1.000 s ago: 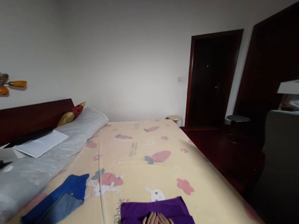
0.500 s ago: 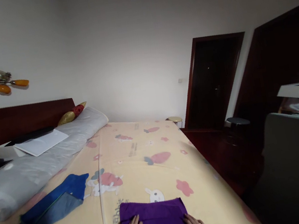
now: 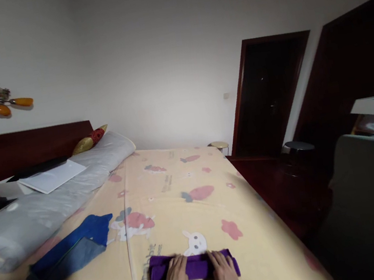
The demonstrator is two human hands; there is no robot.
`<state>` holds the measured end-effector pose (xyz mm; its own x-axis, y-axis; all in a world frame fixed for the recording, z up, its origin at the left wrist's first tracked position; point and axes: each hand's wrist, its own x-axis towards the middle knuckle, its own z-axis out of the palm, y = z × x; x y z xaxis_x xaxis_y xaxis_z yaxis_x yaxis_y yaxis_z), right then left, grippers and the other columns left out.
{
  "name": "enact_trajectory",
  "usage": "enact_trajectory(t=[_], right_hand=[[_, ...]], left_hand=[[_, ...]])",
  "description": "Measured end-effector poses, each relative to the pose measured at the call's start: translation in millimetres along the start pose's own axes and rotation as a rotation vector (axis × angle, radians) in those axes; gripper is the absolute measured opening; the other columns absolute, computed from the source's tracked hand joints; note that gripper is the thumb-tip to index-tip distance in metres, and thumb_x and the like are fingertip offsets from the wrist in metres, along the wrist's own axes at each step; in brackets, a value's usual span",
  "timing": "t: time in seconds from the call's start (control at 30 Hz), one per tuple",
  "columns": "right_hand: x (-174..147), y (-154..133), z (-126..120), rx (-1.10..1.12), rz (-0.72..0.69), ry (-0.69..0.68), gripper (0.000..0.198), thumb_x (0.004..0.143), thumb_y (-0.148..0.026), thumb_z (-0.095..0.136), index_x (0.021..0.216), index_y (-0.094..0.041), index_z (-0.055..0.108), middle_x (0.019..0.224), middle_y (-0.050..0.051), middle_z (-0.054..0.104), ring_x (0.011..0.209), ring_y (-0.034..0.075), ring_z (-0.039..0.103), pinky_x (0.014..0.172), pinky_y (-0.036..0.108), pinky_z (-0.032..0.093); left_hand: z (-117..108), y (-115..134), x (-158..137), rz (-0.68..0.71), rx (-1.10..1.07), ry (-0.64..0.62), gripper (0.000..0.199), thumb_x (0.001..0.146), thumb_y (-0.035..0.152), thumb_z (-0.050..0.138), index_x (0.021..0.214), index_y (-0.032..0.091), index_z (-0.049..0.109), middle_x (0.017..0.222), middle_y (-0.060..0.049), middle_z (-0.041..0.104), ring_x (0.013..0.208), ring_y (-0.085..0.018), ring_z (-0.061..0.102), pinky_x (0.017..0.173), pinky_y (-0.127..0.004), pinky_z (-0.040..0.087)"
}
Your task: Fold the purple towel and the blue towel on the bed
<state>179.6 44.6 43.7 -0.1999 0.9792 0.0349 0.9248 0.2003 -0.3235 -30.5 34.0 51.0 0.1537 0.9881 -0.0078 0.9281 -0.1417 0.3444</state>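
A purple cloth (image 3: 196,270), rolled into a narrow bundle, lies across the near part of the bed. My left hand (image 3: 176,275) is over its left half, fingers curled on the roll and gripping it. The fingers of my right hand (image 3: 225,271) bend over the right half in the same way; both thumbs are mostly hidden. Farther left on the bed lies a blue cloth (image 3: 92,227) with a grey-blue part folded over it.
The bed (image 3: 168,200) has a yellow sheet with rabbits and carrots. A plastic-covered grey bolster (image 3: 65,205) runs along the headboard (image 3: 23,148), with a white folder (image 3: 53,176) and a red-gold cushion (image 3: 91,139) on it. Stools (image 3: 299,146) stand near the door (image 3: 275,96).
The purple cloth has gone from a flat folded rectangle to a narrower roll. Both hands have moved forward and inward onto it. The blue cloth stays put.
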Motion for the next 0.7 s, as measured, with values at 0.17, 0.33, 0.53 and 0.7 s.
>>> enact_trajectory(t=[0.17,0.33,0.53,0.7], right_hand=[[-3,-26,26,0.097,-0.086,-0.1,0.062,0.082,-0.026,0.036,0.144,-0.027,0.031,0.156,-0.001,0.031,0.145,0.022,0.026,0.12,0.053,0.02],[-13,-4,22,0.079,-0.224,-0.094,0.06,0.087,-0.031,0.03,0.147,-0.032,0.02,0.158,-0.002,0.025,0.147,0.02,0.02,0.12,0.053,0.02],[-20,50,18,-0.006,-0.099,-0.018,0.061,0.086,-0.03,0.032,0.146,-0.025,0.026,0.157,0.004,0.028,0.146,0.021,0.024,0.119,0.05,0.022],[-21,56,13,-0.007,0.026,0.015,0.058,0.082,-0.027,0.035,0.14,-0.027,0.039,0.149,0.004,0.044,0.139,0.024,0.038,0.114,0.053,0.029]], left_hand=[[23,12,-5,0.109,-0.038,-0.057,0.067,0.076,0.014,0.037,0.144,0.019,0.035,0.154,-0.003,0.037,0.144,-0.02,0.031,0.123,-0.046,0.022],[44,-18,-19,0.177,0.012,0.066,0.074,0.076,0.009,0.038,0.147,0.027,0.026,0.157,0.003,0.031,0.144,-0.018,0.029,0.122,-0.043,0.028],[43,-51,-33,0.135,0.139,0.179,0.077,0.078,0.009,0.036,0.148,0.033,0.016,0.157,0.006,0.028,0.143,-0.016,0.03,0.12,-0.04,0.032],[32,-39,-29,0.017,0.149,0.053,0.075,0.073,0.004,0.033,0.145,0.024,0.031,0.155,0.001,0.035,0.143,-0.018,0.031,0.121,-0.042,0.028]])
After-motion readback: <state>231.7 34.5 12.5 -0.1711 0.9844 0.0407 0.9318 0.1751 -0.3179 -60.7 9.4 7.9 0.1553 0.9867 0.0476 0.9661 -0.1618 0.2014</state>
